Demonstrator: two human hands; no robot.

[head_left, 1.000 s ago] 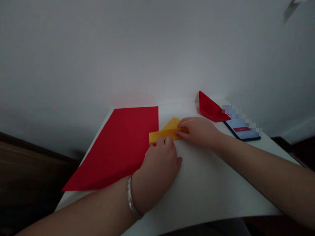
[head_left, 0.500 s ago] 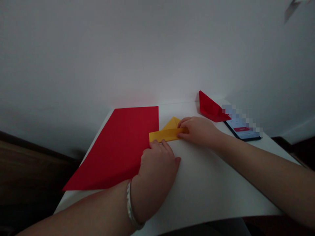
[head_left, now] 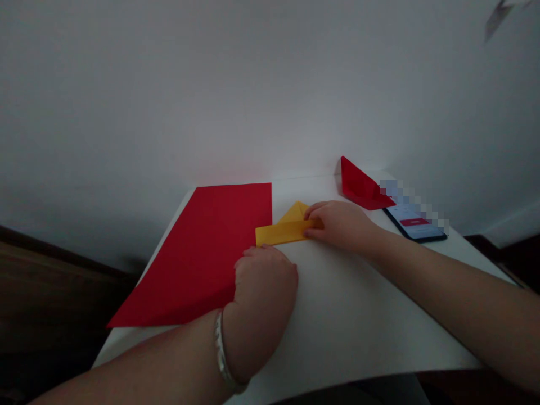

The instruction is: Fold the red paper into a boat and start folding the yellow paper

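A folded yellow paper (head_left: 280,232) lies on the white table, with a flat band along its near side and a pointed triangular part behind. My right hand (head_left: 337,225) pinches the right end of the band between thumb and fingers. My left hand (head_left: 265,298), wearing a silver bangle (head_left: 221,351), is closed with its fingers curled down. Its knuckles are at the near left corner of the yellow paper, and the fingertips are mostly hidden. I cannot tell whether they touch the paper.
A large red sheet (head_left: 211,242) covers the table's left side, beside the yellow paper. At the back right stands a folded red paper (head_left: 363,188), against a phone (head_left: 415,222) with its screen lit. The white table (head_left: 358,326) meets a wall (head_left: 253,90) behind.
My left hand has slid slightly left and towards me along the paper's near edge, its fingers more curled. My right hand and the yellow paper have stayed in place.
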